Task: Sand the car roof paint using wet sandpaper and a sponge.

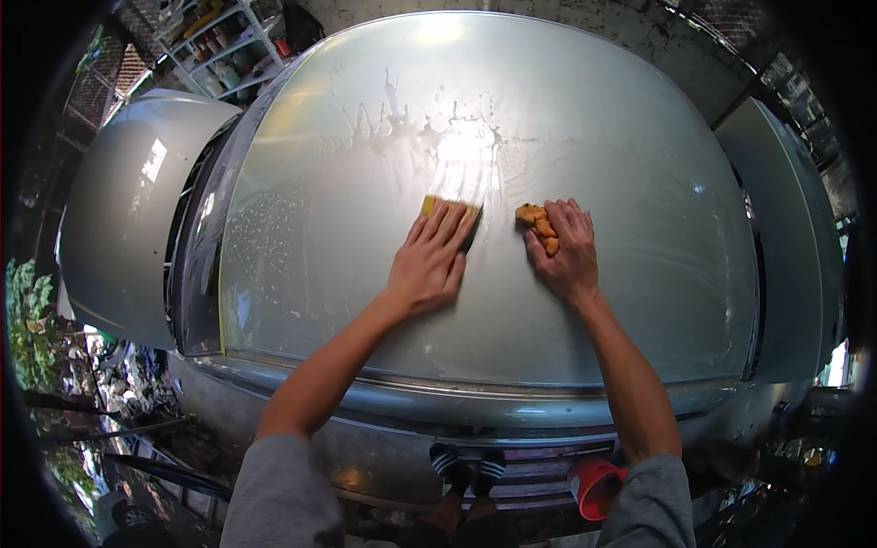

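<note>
Clutching orange wad (532, 216): curled right grip (570, 248)

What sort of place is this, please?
Probably a small car workshop or home garage: a wet silver car roof, loaded shelves beyond it and a red bucket suggest this.

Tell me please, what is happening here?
A person presses a pad flat against a wet car roof with the left hand. The right hand holds a lumpy orange sponge or cloth on the roof, to the right of the pad. Water shines on the surface ahead of the hands. A red bucket is below, to the right of the feet.
</note>
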A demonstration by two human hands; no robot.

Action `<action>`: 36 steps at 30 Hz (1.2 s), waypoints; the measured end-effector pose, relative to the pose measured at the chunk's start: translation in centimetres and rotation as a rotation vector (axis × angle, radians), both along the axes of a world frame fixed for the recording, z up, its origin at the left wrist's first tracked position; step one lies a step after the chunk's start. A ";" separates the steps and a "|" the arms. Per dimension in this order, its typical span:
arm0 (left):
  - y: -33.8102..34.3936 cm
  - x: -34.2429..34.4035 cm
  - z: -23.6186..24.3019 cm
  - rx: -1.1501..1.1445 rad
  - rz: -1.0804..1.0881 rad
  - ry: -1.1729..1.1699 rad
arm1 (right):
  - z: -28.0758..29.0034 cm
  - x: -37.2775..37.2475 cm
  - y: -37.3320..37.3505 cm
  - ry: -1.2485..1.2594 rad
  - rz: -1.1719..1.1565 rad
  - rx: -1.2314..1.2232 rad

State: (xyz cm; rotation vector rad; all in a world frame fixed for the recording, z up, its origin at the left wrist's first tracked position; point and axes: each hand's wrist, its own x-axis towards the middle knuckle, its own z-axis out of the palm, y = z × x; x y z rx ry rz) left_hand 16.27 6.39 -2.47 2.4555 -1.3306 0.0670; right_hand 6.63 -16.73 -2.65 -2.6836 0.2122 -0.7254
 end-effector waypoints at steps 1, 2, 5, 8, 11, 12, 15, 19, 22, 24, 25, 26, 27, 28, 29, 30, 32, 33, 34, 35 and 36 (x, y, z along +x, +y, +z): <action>1.5 0.7 0.6 0.047 -0.006 0.019 | 0.0 0.1 -0.4 0.002 -0.007 0.003; 3.7 1.2 1.3 0.086 0.006 0.041 | 0.5 0.5 0.3 -0.006 0.008 -0.003; 5.1 13.2 1.8 -0.008 0.338 -0.037 | 0.8 2.5 2.6 -0.030 0.037 0.000; 5.9 7.1 -0.3 -0.038 0.316 -0.081 | 0.3 1.6 1.4 -0.012 0.021 0.005; 11.3 1.0 -0.8 0.057 0.226 0.039 | 0.1 0.9 -0.2 -0.003 0.000 -0.017; 12.4 3.9 -0.3 0.060 0.245 0.040 | 0.2 0.8 0.1 0.002 0.013 -0.006; 14.8 12.6 0.6 -0.095 0.491 0.020 | 0.3 1.9 1.9 -0.014 0.056 0.032; 15.9 4.0 -1.6 -0.084 0.488 0.072 | 0.4 0.6 0.5 0.022 0.022 -0.017; 17.8 5.2 -1.7 -0.060 0.447 0.080 | 0.4 0.3 0.0 0.008 0.022 -0.030; 21.2 14.4 -0.3 -0.123 0.674 0.076 | 0.7 2.0 1.7 -0.007 0.071 -0.020; 21.9 16.1 0.2 -0.129 0.769 0.072 | 0.6 2.1 2.0 -0.005 0.091 0.012; 22.6 15.3 -0.8 -0.128 0.796 0.081 | 0.5 2.2 2.3 -0.002 0.114 0.046; 22.9 13.8 -2.2 -0.136 0.734 0.063 | 0.6 2.1 1.9 0.008 0.144 0.047; 22.0 11.0 -2.2 -0.142 0.662 0.059 | 1.3 1.1 0.9 0.002 0.103 0.014; 21.0 7.1 -2.8 -0.136 0.579 0.075 | 1.7 0.8 0.1 -0.019 0.054 -0.026; 21.1 7.2 -2.8 -0.142 0.593 0.081 | 1.6 0.5 0.3 -0.014 0.068 -0.032; 21.8 8.1 -1.9 -0.081 0.544 0.102 | 1.6 0.8 0.3 0.007 0.051 -0.030; 23.0 11.7 -1.3 -0.107 0.598 0.072 | 1.6 1.5 1.1 -0.005 0.084 -0.017; 24.1 14.6 -1.0 -0.098 0.619 0.057 | 1.2 2.1 1.8 -0.015 0.102 -0.003; 24.5 16.7 -1.3 -0.113 0.665 0.051 | 1.1 2.2 2.1 -0.012 0.110 -0.002; 23.8 17.5 -2.0 -0.134 0.698 0.055 | 1.1 2.0 1.8 -0.003 0.110 -0.011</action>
